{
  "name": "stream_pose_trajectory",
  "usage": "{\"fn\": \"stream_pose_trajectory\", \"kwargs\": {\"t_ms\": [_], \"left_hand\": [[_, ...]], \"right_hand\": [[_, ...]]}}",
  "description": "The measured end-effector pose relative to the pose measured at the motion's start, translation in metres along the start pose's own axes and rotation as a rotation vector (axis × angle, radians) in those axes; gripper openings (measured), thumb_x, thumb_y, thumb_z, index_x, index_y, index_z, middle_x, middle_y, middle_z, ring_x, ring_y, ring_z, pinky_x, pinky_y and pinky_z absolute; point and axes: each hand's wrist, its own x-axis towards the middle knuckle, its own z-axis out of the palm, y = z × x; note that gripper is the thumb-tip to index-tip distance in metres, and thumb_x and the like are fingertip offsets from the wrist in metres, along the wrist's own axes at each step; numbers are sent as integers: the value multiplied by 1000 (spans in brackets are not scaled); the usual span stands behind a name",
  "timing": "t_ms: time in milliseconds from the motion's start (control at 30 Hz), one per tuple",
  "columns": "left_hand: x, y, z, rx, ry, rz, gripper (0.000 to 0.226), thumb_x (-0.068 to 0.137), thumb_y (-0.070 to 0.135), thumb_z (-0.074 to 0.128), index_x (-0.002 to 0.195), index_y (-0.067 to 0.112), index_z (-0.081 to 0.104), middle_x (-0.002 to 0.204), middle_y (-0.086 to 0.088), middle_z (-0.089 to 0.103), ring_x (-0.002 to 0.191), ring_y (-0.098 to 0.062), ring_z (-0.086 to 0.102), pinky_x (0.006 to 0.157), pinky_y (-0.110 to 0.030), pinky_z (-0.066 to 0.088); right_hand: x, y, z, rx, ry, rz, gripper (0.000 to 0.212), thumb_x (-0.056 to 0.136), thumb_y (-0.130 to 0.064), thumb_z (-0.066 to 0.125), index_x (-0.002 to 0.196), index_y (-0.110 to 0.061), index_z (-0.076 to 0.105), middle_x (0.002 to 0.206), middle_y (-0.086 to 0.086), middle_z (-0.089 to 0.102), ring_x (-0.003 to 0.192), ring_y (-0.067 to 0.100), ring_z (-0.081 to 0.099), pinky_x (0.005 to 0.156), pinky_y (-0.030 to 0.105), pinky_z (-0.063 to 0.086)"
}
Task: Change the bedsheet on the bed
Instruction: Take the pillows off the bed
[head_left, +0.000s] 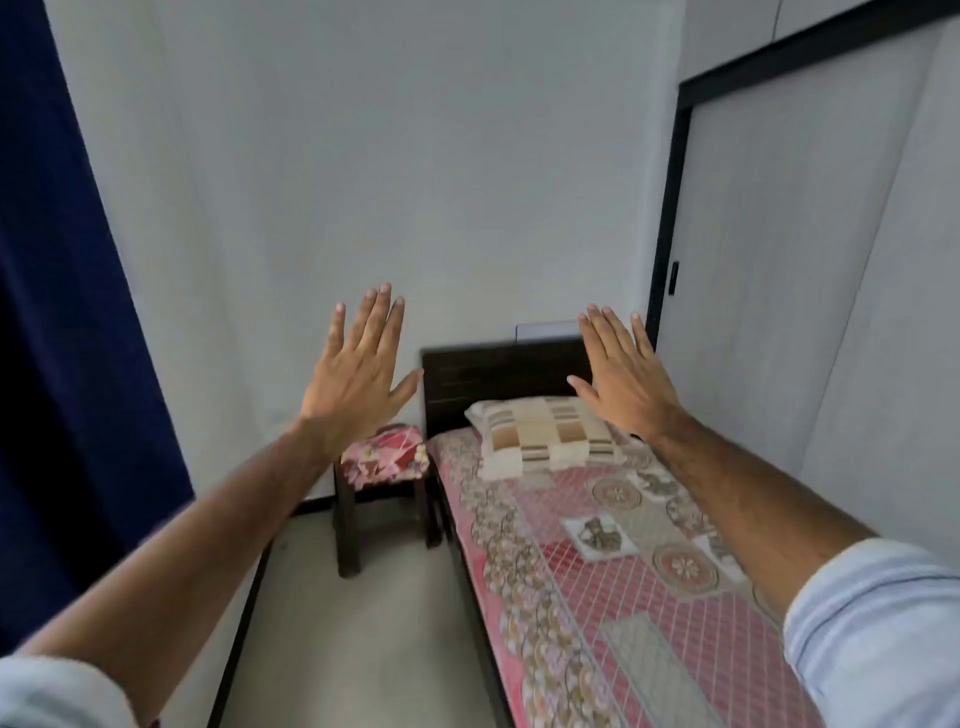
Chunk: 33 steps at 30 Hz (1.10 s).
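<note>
A narrow bed with a dark wooden headboard (498, 374) runs along the right wall. A red patterned bedsheet (613, 587) covers the mattress. A beige checked pillow (545, 434) lies at the head end. A folded red floral cloth (387, 454) sits on a dark wooden stool (348, 530) to the left of the headboard. My left hand (358, 379) and my right hand (623, 374) are raised in the air in front of me, fingers straight and spread, holding nothing and touching nothing.
A dark blue curtain (67, 338) hangs at the left. A white sliding wardrobe door with a black frame (670, 208) stands at the right beside the bed. Pale floor (374, 639) lies between curtain and bed.
</note>
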Motion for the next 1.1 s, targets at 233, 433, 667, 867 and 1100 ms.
{"fn": "stream_pose_trajectory", "kwargs": {"t_ms": [233, 433, 667, 867, 1100], "left_hand": [[-41, -21, 72, 39, -107, 33, 84, 100, 59, 20, 161, 4, 2, 169, -17, -3, 157, -30, -3, 126, -55, 5], [-29, -25, 153, -4, -153, 64, 81, 101, 55, 21, 161, 3, 6, 168, -17, 0, 157, -30, 0, 126, -55, 7], [23, -41, 272, -31, -229, 82, 81, 100, 59, 9, 159, 4, 6, 168, -17, 4, 156, -32, 7, 125, -57, 13], [93, -56, 378, -48, -288, 79, 78, 101, 55, 21, 160, 4, 14, 168, -17, 7, 156, -31, 7, 125, -57, 11], [153, -98, 516, -141, -345, 71, 81, 97, 61, 21, 160, 10, 24, 168, -13, 13, 153, -30, 7, 124, -52, -5]], "right_hand": [[-25, -49, 68, -22, -207, -44, 87, 96, -53, 51, 157, -4, 14, 164, 18, 15, 152, 30, 17, 123, 55, 9], [-14, -63, 146, -1, -330, -26, 89, 95, -53, 52, 157, -4, 13, 164, 18, 14, 152, 31, 16, 124, 54, 6], [41, -59, 271, 51, -399, 26, 87, 98, -54, 46, 158, -6, 6, 166, 16, 8, 154, 30, 8, 122, 51, -6], [116, -33, 373, 83, -440, 34, 86, 98, -53, 46, 159, -7, 6, 166, 14, 9, 154, 30, 8, 121, 50, -6], [195, -37, 490, 67, -555, 45, 85, 98, -53, 46, 159, -9, 6, 166, 13, 8, 154, 30, 7, 123, 54, 0]]}}
